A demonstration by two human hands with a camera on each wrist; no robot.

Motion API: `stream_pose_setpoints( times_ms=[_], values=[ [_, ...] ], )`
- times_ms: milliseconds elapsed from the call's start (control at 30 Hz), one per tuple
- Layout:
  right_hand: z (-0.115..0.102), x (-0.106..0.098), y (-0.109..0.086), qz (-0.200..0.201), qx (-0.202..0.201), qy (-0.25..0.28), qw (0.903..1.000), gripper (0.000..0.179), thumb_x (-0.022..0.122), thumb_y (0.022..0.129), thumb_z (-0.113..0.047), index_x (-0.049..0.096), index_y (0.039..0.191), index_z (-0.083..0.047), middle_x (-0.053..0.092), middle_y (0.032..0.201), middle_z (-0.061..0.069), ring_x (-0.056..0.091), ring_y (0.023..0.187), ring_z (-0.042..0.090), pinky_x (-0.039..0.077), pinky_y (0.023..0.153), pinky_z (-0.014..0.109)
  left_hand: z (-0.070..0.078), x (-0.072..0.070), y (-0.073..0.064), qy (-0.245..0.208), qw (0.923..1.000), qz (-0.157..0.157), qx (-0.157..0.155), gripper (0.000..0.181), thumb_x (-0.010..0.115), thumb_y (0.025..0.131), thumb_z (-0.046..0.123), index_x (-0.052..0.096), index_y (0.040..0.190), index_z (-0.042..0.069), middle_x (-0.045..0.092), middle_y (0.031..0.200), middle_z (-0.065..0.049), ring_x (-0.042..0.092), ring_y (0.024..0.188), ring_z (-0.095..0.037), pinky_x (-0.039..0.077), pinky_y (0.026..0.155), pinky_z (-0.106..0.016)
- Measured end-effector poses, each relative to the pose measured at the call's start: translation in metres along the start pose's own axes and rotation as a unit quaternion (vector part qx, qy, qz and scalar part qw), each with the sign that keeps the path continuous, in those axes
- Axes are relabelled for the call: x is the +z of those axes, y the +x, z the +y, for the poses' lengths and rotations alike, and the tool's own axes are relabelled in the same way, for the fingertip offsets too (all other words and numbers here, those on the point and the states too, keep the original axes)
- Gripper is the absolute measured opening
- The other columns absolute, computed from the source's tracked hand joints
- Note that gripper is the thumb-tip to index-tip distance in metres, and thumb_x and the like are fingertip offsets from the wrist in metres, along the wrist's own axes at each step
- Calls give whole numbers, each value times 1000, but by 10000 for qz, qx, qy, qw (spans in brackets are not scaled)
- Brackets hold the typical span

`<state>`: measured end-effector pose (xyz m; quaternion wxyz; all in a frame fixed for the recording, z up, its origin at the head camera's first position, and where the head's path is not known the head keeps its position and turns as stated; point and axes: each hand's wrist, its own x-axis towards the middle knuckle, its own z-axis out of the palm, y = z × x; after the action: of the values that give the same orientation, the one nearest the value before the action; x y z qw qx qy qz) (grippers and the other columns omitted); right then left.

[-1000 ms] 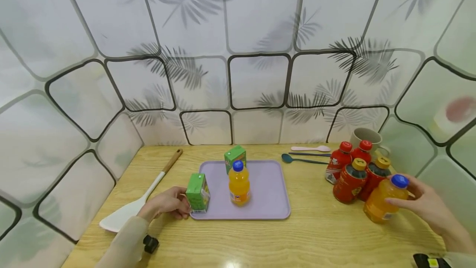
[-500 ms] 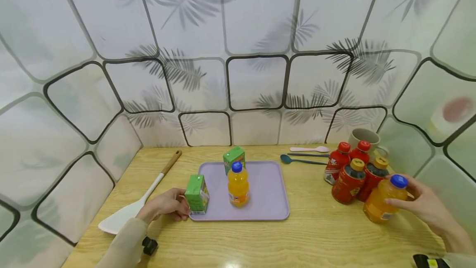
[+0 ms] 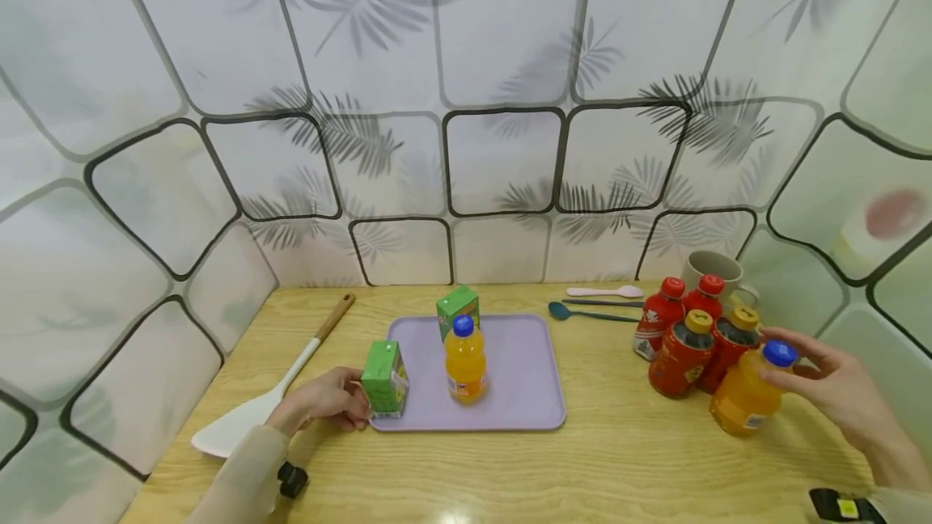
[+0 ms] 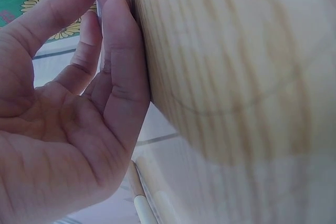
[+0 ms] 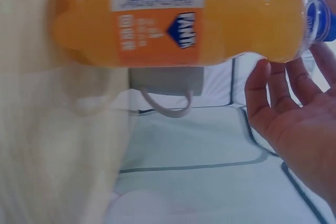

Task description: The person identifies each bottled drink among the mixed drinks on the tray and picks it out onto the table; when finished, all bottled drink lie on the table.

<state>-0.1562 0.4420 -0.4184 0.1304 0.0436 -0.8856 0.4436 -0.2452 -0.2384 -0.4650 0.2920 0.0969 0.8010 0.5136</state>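
Observation:
My left hand (image 3: 331, 401) grips the rim at the left front corner of a lilac tray (image 3: 520, 382), its knuckles beside a green juice carton (image 3: 383, 386). In the left wrist view its lower fingers (image 4: 123, 61) lie close to the wooden tabletop. On the tray stand another green carton (image 3: 457, 310) and a blue-capped orange soda bottle (image 3: 464, 366). At the right, my right hand (image 3: 826, 378) curls thumb and fingers round the neck of a second orange soda bottle (image 3: 746, 399), which stands on the table. Its label (image 5: 163, 30) faces the right wrist camera.
Red bottles with yellow caps (image 3: 680, 354) and red caps (image 3: 658, 314) stand close behind the held bottle. A grey mug (image 3: 717, 269) is behind them. Pink (image 3: 604, 292) and teal (image 3: 590, 314) spoons lie at the back, a white turner (image 3: 240, 419) at the left.
My right thumb and fingers have shifted slightly upward toward the bottle's cap. The bottle stays almost in place. My left hand and the tray have not visibly moved.

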Motion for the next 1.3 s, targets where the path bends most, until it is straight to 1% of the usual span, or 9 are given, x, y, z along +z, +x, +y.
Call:
stream_pose_setpoints(
  times_ms=[133,267,433,567,700,800,967,1133,1300],
  values=[
    [-10,-3,5,103,19,-41,9999,50,68,91,-11,54,139,-11,55,112,-37,53,90,-12,48,67,12,1,0,0,3,10000,-2,-10,53,70,82,0,50,131,-5,64,84,-8,66,67,-15,57,58,-27],
    [-19,-2,8,244,-37,3,9997,47,69,91,-9,56,136,-10,59,109,-31,56,82,-2,46,61,18,1,-1,1,1,10000,10,4,53,70,82,0,50,131,-4,64,84,-8,66,67,-16,57,58,-27],
    [-34,-2,14,266,-38,-91,9996,49,69,91,-12,55,138,-11,58,111,-30,55,86,-3,44,62,18,2,-2,1,-1,10000,11,18,55,70,82,1,50,133,-4,64,84,-8,66,67,-15,58,58,-28],
    [-48,-1,21,252,-91,-52,9996,48,69,91,-12,56,137,-10,61,111,-28,59,86,-3,48,66,14,2,-2,1,-3,10000,1,19,57,70,82,0,48,134,-5,64,84,-7,66,67,-15,58,58,-28],
    [-61,3,27,273,-198,-136,9993,44,69,91,-14,59,134,-10,64,107,-28,62,86,-6,51,66,14,2,-1,1,-32,10000,-35,-4,57,69,81,-1,47,134,-6,64,85,-8,66,67,-15,58,59,-28],
    [-68,8,31,128,-448,-113,9988,39,69,91,-11,62,129,-7,66,106,-28,65,86,-7,53,67,14,1,-1,2,-66,9999,-36,-67,58,67,81,-2,47,135,-6,65,86,-9,66,68,-16,58,59,-28],
    [-79,17,38,-204,-811,-27,9965,30,67,92,-7,65,122,-2,66,109,-26,67,88,-3,54,71,13,1,-2,2,-64,9999,-41,-79,56,67,81,-2,47,133,-6,64,86,-9,66,68,-16,58,59,-28],
    [-91,31,43,-84,-826,80,9965,25,66,93,-10,67,116,-1,70,99,-23,67,84,-2,55,71,13,3,-2,2,-30,10000,-22,-54,56,67,81,-2,48,133,-5,64,86,-8,66,68,-16,58,59,-27],
    [-100,48,47,-72,-1012,287,9944,21,65,93,-7,67,110,4,71,92,-16,67,74,9,57,65,19,1,-2,1,-93,9999,-76,-57,55,66,81,-3,47,133,-7,65,85,-8,66,68,-15,58,59,-27]
  ],
)
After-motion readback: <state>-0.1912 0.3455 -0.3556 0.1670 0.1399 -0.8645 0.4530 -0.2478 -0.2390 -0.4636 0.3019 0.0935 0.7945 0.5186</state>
